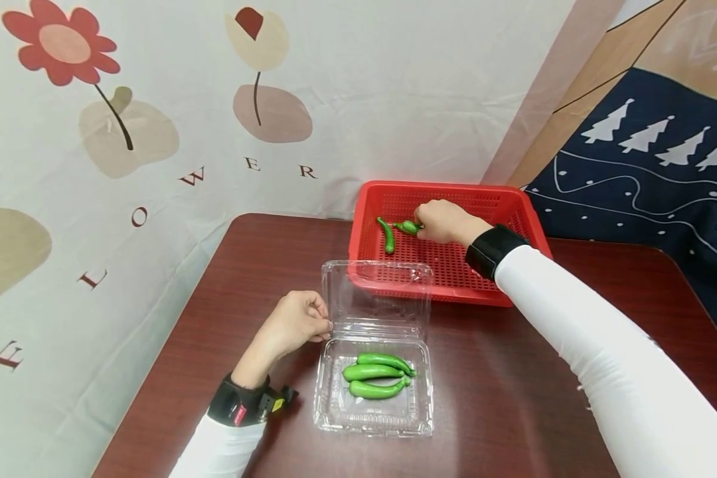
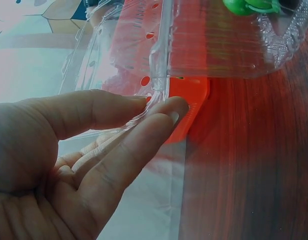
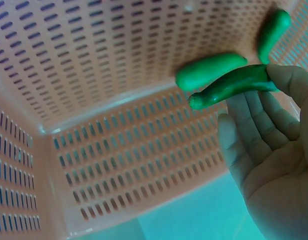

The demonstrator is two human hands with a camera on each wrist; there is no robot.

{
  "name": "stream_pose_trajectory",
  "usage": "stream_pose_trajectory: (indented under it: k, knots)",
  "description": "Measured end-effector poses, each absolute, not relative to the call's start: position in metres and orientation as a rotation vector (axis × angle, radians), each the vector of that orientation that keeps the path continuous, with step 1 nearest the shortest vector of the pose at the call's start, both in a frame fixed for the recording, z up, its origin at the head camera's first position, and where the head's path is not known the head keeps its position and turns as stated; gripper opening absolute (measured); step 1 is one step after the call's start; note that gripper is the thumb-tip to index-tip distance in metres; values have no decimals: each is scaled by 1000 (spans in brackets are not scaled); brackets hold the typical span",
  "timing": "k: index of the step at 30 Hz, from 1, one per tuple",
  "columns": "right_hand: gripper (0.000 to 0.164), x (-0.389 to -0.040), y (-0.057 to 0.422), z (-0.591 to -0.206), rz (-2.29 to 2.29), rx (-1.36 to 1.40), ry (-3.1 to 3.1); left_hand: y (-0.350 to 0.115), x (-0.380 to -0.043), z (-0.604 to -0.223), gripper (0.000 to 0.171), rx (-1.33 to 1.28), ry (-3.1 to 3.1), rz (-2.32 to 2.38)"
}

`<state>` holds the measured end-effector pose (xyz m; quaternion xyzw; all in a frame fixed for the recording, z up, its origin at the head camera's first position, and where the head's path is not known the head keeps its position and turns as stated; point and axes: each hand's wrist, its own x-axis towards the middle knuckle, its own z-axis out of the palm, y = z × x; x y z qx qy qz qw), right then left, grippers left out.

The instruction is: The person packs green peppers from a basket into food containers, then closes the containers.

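My right hand is inside the red basket. In the right wrist view, its thumb and fingers pinch one end of a slim green pepper. A second green pepper lies right beside the held one, and a third pepper lies farther off in the basket. With thumb and fingertips my left hand pinches the left edge of a clear plastic clamshell box near its hinge. The box lid stands raised. Three green peppers lie side by side in the box's base.
The box sits on a dark red-brown wooden table, in front of the basket. The raised lid overlaps the basket's near left corner in the head view. Behind the table hangs a pale cloth with flower prints, and a dark blue printed cloth at right.
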<state>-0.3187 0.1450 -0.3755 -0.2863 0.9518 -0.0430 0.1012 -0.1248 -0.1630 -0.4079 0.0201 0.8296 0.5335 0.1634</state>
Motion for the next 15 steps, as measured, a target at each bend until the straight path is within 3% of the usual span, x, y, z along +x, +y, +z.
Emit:
stream_pose_trajectory:
  k: [15]
  knots:
    - [9,-295,163,-331,-444,-869,2870,-162,-125,-403,14,49,2364,1514]
